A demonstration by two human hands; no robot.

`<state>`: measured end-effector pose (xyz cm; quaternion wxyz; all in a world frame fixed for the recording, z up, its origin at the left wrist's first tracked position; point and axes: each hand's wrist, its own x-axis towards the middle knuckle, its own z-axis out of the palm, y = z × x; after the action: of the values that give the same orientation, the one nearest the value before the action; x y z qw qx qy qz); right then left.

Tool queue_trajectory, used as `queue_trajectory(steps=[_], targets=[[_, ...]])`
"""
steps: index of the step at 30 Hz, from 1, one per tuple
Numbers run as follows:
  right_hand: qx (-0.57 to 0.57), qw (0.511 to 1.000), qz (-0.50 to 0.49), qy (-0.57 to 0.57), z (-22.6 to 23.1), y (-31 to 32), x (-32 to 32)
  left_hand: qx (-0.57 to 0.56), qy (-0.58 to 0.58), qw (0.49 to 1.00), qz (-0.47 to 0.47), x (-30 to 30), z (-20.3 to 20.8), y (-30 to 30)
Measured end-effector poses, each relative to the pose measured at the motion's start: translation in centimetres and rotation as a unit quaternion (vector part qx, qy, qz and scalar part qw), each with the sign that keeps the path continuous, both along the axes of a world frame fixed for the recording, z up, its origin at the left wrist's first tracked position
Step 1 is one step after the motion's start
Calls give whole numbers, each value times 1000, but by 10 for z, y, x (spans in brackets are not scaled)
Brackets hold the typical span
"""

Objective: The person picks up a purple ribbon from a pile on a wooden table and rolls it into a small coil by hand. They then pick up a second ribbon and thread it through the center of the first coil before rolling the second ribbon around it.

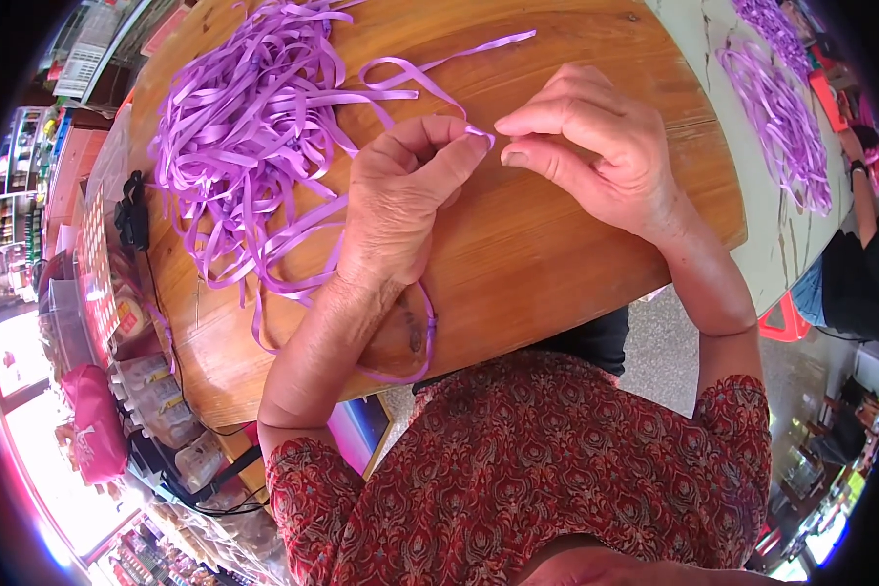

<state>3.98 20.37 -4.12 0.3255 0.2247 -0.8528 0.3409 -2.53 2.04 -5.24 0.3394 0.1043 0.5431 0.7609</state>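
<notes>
My left hand (400,190) is closed, thumb and forefinger pinching a purple ribbon (486,137) whose small folded bit shows at the fingertips. Just right of it, my right hand (606,146) has its thumb and forefinger apart, a narrow gap between them, and I see nothing in it. A loose ribbon tail (498,43) lies beyond my left hand. Nearer me, a ribbon loop (430,337) with a small knot runs past my left forearm at the table's edge. To the left is a large tangled heap of purple ribbons (244,117).
The wooden table (557,264) has a curved right edge beside a pale marbled table (693,39). More purple ribbons (776,127) lie there, near another person's arm (861,186). A black cable (156,293), a pink bag (96,425) and stocked shelves line the left.
</notes>
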Motion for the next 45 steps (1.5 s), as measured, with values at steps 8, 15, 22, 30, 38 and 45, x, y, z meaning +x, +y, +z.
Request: queue_trajectory(steps=[8,15,22,30,38,45], targets=[[-157,972,30,-173,-3,-5,5,4,64,998,18,11,4,4],[-468,779,144,-391,-4,1,5,76,85,993,-14,13,1,6],[-518,720,194,-420,-3,-1,5,206,-54,974,-77,9,-10,4],[-351,876,78,-322,1,-11,8,202,-77,976,-33,7,-11,5],[-89,995,9,-53,0,-9,5,185,-69,980,-17,8,-14,5],[-116,991,36,-60,-1,-9,4,180,-60,982,-18,9,-13,4]])
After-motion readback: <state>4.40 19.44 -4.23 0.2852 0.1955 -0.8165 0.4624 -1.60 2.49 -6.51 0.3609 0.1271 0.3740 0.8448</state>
